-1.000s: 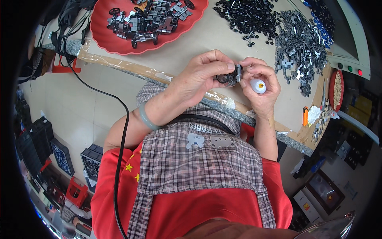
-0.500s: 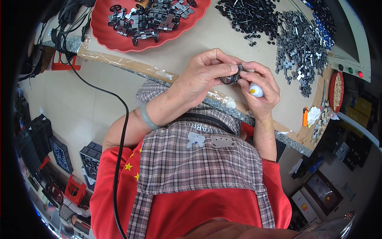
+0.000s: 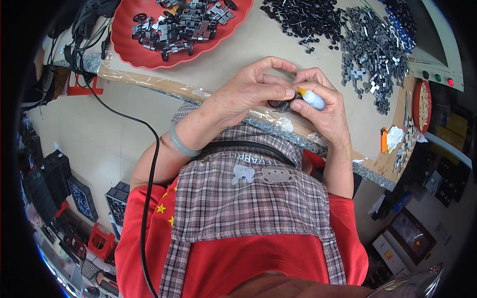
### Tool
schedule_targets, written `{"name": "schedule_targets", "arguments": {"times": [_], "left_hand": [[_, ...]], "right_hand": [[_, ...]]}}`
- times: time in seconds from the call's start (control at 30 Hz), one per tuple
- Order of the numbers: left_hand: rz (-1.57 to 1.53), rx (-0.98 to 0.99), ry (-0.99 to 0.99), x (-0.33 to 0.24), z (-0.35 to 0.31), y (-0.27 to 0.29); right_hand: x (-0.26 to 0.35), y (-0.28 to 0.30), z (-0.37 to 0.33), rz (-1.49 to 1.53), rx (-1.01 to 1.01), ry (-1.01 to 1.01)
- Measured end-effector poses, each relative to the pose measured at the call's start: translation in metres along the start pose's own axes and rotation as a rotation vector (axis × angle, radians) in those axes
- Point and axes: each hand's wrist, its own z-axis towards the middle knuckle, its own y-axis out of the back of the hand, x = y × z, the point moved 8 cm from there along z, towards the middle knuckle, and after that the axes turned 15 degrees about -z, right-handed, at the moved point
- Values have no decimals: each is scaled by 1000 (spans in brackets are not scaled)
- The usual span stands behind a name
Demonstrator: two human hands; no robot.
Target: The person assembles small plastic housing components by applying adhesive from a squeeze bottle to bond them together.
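Note:
My left hand (image 3: 253, 89) pinches a small dark part with round black wheels (image 3: 282, 105), held just over the table's front edge. Much of that part is hidden behind my fingers. In my right hand (image 3: 325, 111) is a small white squeeze bottle (image 3: 314, 100) with a yellow tip, which points up and left towards the wheeled part. My right thumb also reaches the wheeled part's right side. Whether the tip touches the part I cannot tell.
A red scalloped tray (image 3: 119, 49) of grey and black wheeled assemblies stands at the far left. Farther right lie heaps of black wheels on pins (image 3: 303, 22) and grey plastic pieces (image 3: 372, 54). An orange lighter (image 3: 383, 139) is near the right edge. A black cable (image 3: 151, 198) hangs at left.
The white bottle has swung so its yellow tip now points up towards the wheeled part instead of sitting low in my palm. Both hands and the wheeled part have shifted slightly.

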Motion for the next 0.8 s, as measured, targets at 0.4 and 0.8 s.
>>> {"name": "schedule_targets", "arguments": {"times": [0.4,0.8], "left_hand": [[286,14,-358,-14,-11,-8],[480,-95,-365,-10,-14,5]], "right_hand": [[-20,-11,-11,457,-301,-191],[1,0,-7,74,-298,-91]]}}
